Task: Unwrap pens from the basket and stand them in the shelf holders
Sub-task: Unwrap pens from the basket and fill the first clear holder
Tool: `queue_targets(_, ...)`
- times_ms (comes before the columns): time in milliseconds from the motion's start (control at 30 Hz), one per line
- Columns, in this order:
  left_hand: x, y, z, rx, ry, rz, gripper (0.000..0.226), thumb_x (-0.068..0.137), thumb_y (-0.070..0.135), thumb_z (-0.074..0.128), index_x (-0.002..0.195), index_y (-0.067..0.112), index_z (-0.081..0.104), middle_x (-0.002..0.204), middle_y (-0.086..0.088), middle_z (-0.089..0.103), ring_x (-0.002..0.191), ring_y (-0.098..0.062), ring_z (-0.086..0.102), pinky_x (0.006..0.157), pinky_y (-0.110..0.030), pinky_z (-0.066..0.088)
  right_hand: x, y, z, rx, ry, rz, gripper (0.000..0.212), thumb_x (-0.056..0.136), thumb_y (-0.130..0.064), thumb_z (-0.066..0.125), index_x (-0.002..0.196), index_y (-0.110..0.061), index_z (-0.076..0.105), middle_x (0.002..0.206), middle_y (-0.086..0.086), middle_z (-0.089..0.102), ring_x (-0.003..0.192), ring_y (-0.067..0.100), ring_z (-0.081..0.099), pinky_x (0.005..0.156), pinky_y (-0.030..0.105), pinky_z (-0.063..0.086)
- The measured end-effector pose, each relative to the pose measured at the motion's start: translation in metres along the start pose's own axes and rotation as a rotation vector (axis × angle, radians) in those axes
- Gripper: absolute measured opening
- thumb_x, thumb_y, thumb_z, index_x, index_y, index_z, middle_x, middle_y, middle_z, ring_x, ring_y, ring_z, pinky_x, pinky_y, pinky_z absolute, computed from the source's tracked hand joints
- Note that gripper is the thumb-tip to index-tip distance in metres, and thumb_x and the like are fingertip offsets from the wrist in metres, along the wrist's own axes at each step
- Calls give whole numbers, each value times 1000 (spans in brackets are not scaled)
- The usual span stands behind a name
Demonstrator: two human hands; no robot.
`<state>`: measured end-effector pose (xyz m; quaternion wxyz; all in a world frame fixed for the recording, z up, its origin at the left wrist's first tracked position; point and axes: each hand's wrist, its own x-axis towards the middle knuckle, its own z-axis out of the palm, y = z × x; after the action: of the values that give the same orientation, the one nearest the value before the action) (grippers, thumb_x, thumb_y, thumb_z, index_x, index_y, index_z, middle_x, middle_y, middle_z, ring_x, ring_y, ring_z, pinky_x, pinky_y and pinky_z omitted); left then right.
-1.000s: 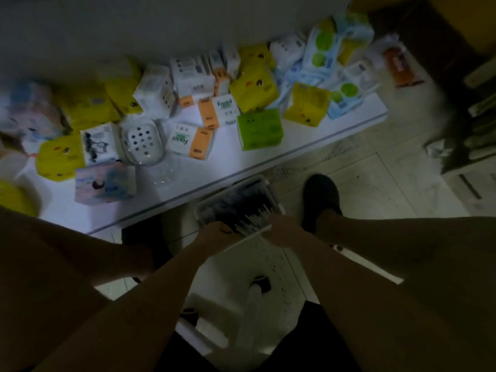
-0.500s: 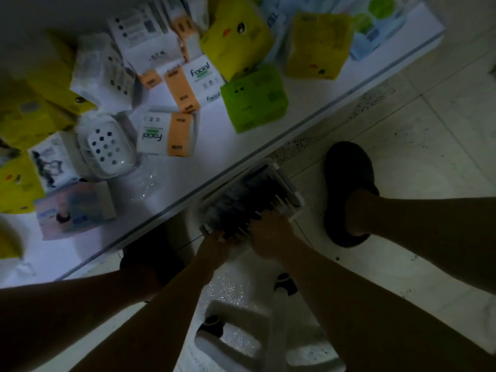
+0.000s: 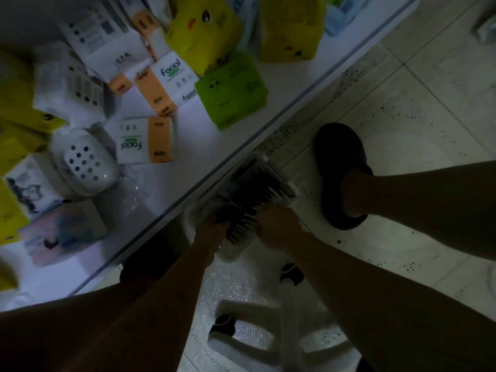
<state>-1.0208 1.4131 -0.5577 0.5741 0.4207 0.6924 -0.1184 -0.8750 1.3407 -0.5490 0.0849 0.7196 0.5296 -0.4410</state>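
Left hand [image 3: 212,230] and right hand [image 3: 277,228] in pale plastic basket [image 3: 285,182] of dark pens [image 3: 241,208]; grips indiscernible. Advise drawing one pen toward 6 o'clock.

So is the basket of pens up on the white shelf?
No, the basket sits on the tiled floor, just past the front edge of the white shelf.

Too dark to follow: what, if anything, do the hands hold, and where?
Cannot tell: left hand and right hand both at the near end of the basket, among pens; fingers lost in shadow.
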Motion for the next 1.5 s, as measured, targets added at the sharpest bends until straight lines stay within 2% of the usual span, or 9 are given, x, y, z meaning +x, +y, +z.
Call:
queue_targets(233,1,-3,-6,55,-1,16,27,94,22,55,118,10,54,90,-7,58,79,-23,56,67,-35,50,-10,4,-19,334,230,74,16,91,-25,62,93,-16,48,87,1,52,82,21,51,65,28,36)
queue_targets(333,-2,-1,-7,118,83,130,12,91,19,60,100,10,59,83,-11,62,73,-27,61,71,-41,56,-11,4,-26,435,275,150,21,92,-30,61,88,-17,44,72,-5,43,71,18,47,56,28,32)
queue_targets(533,-32,15,-19,175,353,397,21,84,28,70,81,13,56,76,-3,59,69,-15,58,62,-24,45,-16,-4,-39,805,222,193,27,98,-28,54,112,-6,58,92,13,63,84,26,61,77,35,51)
queue_targets(733,-72,39,-43,10,325,629,14,90,8,60,96,14,49,85,-9,62,76,-28,64,66,-44,57,-39,-20,-60,809,199,116,12,99,-14,48,101,-8,59,96,14,65,85,30,65,79,40,57)
queue_targets(867,-106,61,-55,-210,293,639,24,95,9,51,107,29,46,93,-7,68,74,-28,66,60,-35,55,-59,-41,-81,758,307,3,20,97,-11,45,88,-28,49,74,10,50,65,24,47,60,38,41)
queue_targets(1033,-167,87,-68,-171,378,853,12,100,15,45,108,18,52,79,-3,56,59,-18,50,50,-22,38,-108,-76,-124,706,475,-195,26,103,-31,40,105,-15,61,82,-3,55,71,7,50,58,17,36)
queue_targets(1233,-256,116,-101,-178,471,1110,14,93,21,60,105,16,63,77,-4,61,67,-18,60,60,-30,47,-179,-112,-168,841,672,-449,17,99,-23,50,90,-13,60,60,-3,58,56,9,58,61,31,47)
queue_targets(1367,-319,128,-126,-168,514,1284,14,90,15,62,102,23,61,79,-2,67,69,-6,62,65,-18,48,-223,-135,-204,878,745,-580,16,91,-4,60,85,-17,53,59,-9,58,56,3,58,60,27,45)
queue_targets(1500,-379,127,-147,-195,512,1455,19,92,16,61,108,27,60,81,-1,72,76,-10,67,72,-23,53,-267,-161,-234,781,877,-714,18,93,-17,60,92,-35,57,69,5,61,61,20,59,54,36,41)
